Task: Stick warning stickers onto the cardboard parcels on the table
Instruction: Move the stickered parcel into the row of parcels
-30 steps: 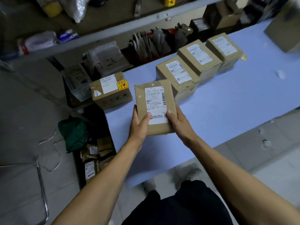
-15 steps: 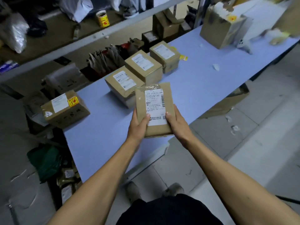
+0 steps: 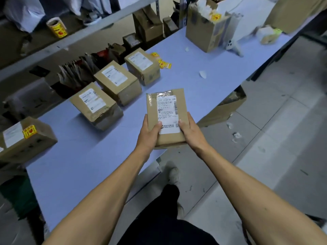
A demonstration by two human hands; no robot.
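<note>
We're holding a flat cardboard parcel [image 3: 167,117] in the air above the table's [image 3: 85,163] near edge, label up. Our left hand [image 3: 148,134] is gripping its left side and our right hand [image 3: 190,132] its right, thumbs pressing the shipping label [image 3: 167,114]. Three unstickered boxes [image 3: 116,82] are sitting in a row behind; a stickered box [image 3: 24,138] far left. Loose warning stickers [image 3: 163,63] are lying beside the farthest box.

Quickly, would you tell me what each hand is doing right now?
Left hand: grips the flat parcel, thumb on top.
Right hand: grips the same parcel.
</note>
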